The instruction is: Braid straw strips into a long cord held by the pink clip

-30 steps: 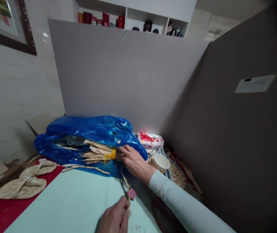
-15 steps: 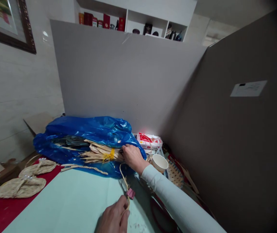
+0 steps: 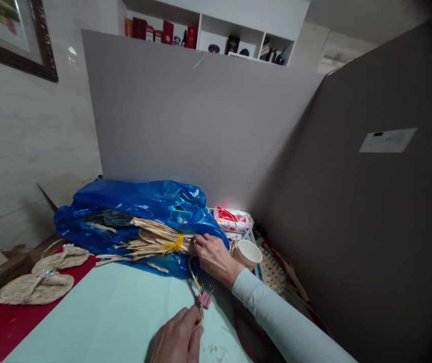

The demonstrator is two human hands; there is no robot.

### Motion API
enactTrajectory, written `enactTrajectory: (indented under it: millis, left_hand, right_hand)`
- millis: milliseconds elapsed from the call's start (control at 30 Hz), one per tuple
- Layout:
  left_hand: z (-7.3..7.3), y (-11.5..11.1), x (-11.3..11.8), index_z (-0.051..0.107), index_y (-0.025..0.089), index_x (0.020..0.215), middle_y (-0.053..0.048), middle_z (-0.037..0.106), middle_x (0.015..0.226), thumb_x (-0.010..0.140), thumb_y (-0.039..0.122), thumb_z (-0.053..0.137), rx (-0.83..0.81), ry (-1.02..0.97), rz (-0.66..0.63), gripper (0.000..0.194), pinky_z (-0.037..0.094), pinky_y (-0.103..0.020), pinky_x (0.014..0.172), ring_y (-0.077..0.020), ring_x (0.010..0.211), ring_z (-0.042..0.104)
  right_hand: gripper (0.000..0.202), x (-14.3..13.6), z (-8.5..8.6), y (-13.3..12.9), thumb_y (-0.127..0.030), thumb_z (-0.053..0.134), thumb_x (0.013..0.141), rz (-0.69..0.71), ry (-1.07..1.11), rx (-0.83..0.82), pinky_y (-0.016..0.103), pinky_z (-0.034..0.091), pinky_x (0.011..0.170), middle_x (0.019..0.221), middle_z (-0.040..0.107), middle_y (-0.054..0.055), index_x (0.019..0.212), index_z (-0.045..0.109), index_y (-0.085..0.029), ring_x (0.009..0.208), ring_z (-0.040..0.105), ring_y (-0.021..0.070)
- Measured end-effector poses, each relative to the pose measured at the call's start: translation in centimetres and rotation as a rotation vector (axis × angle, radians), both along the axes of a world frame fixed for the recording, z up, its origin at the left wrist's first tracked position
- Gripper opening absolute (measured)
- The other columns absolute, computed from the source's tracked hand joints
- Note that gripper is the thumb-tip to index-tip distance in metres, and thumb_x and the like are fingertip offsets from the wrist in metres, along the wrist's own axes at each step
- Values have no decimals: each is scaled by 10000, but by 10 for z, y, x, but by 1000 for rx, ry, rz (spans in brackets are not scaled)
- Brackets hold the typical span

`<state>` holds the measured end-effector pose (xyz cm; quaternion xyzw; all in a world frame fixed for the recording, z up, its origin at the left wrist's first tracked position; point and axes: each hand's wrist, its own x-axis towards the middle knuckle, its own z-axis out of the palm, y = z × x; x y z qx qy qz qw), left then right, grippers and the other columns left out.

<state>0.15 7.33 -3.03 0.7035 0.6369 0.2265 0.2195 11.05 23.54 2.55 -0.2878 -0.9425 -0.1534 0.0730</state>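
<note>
My right hand reaches forward with its fingers curled on the right end of a bundle of dried straw strips, tied with a yellow band. The bundle lies on a crumpled blue plastic bag. Close to me, my left hand is closed in a pinch on a thin braided straw cord. A pink binder clip is clamped at the cord just beyond those fingertips. What the right fingertips grip within the bundle is partly hidden.
A white cup, a woven basket and a red-and-white packet stand right of the bag. Two small straw sandals lie at left on red cloth. Grey panels rise behind and at right.
My right hand has shifted slightly right and toward me, and the straw bundle has moved a little with it. The left hand stays nearly in place; the binder clip has turned slightly.
</note>
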Motion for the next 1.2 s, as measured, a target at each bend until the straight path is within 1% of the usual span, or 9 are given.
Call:
enactTrajectory:
  millis: [167,233,333,400,467,567,733,967,1200]
  left_hand:
    - [18,12,-10,709,221,797,-84,729,882,920,221,476,226,175,30,264,523,-364,803,-270,901,689]
    - [30,34,-23,715,218,818,-69,726,858,929,208,468,385,182,125,271,546,-362,791,-254,864,690]
    - [39,78,-48,637,146,1199,-174,643,1249,930,117,381,507,179,236,373,497,-425,977,-291,1160,611]
    - [37,102,-61,590,64,1253,-255,564,1328,889,101,414,532,180,300,405,490,-495,978,-367,1219,566]
    - [29,116,-71,617,47,1187,-261,595,1226,879,121,444,540,178,324,362,508,-509,931,-384,1129,607]
    - [17,119,-78,642,121,1078,-180,619,1106,900,153,444,551,165,313,269,542,-446,856,-315,967,657]
    - [10,112,-84,608,187,1006,-101,608,1043,899,155,462,564,141,315,184,541,-375,818,-261,937,648]
    - [7,115,-85,618,189,971,-83,590,999,882,147,474,597,86,344,175,539,-365,810,-252,920,642]
    - [6,113,-85,640,203,922,-63,588,982,834,99,482,619,67,341,209,540,-333,796,-230,897,645]
  right_hand:
    - [146,-3,-8,1,-81,556,892,67,-1,-8,365,420,672,965,631,113,989,663,-102,871,530,244]
    - [162,-4,-8,1,-89,548,897,98,3,-8,377,429,711,998,626,120,1006,667,-106,932,518,257]
    - [180,-6,-4,-3,-107,541,893,121,19,-8,388,441,805,1097,611,136,1013,674,-110,1014,492,264]
    - [166,-7,0,-6,-114,548,875,101,37,-17,367,450,847,1123,608,140,978,678,-103,1017,496,251]
    - [135,-10,3,-7,-123,556,862,52,63,-31,333,464,842,1126,610,140,928,673,-103,977,516,230]
    - [133,-18,4,-3,-116,547,869,-58,114,-41,318,476,794,1120,613,135,961,643,-109,914,542,216]
    - [181,-29,6,16,-97,502,915,-189,152,-27,368,448,795,993,627,141,1070,594,-102,931,533,264]
    - [136,-18,16,15,-137,502,948,-93,77,-47,332,411,815,919,626,102,925,635,-142,891,519,227]
    - [160,-17,15,7,-70,549,886,-115,77,-24,313,422,794,1021,609,109,1024,611,-125,945,505,228]
